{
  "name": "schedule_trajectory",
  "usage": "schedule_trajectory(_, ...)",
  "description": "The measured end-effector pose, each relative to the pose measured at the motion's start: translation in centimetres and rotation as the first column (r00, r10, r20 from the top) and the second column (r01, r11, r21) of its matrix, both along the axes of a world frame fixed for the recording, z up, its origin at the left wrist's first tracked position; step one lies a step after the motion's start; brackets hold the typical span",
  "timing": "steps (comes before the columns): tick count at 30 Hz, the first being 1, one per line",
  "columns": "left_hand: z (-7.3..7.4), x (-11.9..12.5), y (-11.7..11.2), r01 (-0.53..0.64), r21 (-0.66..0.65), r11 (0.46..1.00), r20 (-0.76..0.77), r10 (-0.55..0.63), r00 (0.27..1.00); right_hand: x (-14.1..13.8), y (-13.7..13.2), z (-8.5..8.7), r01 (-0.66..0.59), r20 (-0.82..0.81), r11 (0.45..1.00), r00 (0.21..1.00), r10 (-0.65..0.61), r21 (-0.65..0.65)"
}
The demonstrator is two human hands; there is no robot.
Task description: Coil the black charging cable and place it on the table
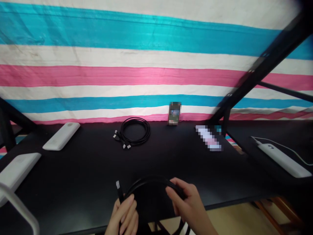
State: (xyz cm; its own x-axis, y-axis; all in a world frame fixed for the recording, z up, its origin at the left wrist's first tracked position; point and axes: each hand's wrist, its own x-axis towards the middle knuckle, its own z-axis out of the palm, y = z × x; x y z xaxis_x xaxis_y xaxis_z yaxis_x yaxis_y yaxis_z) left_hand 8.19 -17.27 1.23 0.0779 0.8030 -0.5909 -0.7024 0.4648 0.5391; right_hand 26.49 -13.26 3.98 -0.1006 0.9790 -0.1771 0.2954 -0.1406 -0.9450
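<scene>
A big striped sheet [137, 76] in blue, white and pink hangs at the back. In front of it is the black desk [80, 186]. A thick black bar [269, 62] slants up at the right. There are 3 white power banks. At the left, 1 power bank [61, 137] lies near the back of the desk, and 1 more power bank [19, 171] lies closer, behind a bent white tube [26, 210]. The last power bank [285, 160] is far to the right, with a thin white cord [288, 147] at its far end.

The right hand [189, 200] has its grip closed around a looped black cable [151, 179]. The left hand [124, 215] has its grip closed on the other side of that loop. The cable bends up like an arch between the 2 hands, by the near edge of the desk.

A round coil of black cable [148, 130] lies flat near the back. To its right are 2 things too blurry to name: a flat thing [209, 138] and an upright thing [174, 113]. The smallest is a shiny plug [117, 185], poking up above the left hand.
</scene>
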Motion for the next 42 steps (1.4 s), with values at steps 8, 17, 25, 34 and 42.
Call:
schedule_trajectory(8, -0.6, 0.1, 0.7, 0.103, 0.088, 0.991, 0.122, -0.113, 0.986, -0.2, 0.2, 0.3, -0.021, 0.027, 1.0, 0.999, 0.021, 0.006)
schedule_trajectory(17, -0.1, 0.0, 1.3, 0.258, 0.3, 0.919, 0.326, -0.352, 0.877, -0.6, 0.0, 0.7, 0.019, -0.075, 0.999, 0.997, -0.016, 0.037)
schedule_trajectory(25, -0.8, -0.4, 0.1, 0.147, 0.355, 0.923, 0.153, -0.213, 0.965, -1.0, -0.3, 0.4, 0.03, -0.157, 0.995, 0.988, -0.015, 0.094)
schedule_trajectory(34, -1.0, -0.3, -0.6, 0.103, 0.443, 0.891, 0.088, -0.157, 0.984, -0.4, -2.1, -0.3, 0.238, -0.379, 0.971, 0.901, -0.213, 0.02)
schedule_trajectory(42, 0.6, 1.3, -2.2, 0.058, 0.221, 0.974, -0.136, -0.028, 0.99, -0.3, -3.1, -0.5, 0.312, -0.514, 0.946, 0.8, -0.31, -0.085)
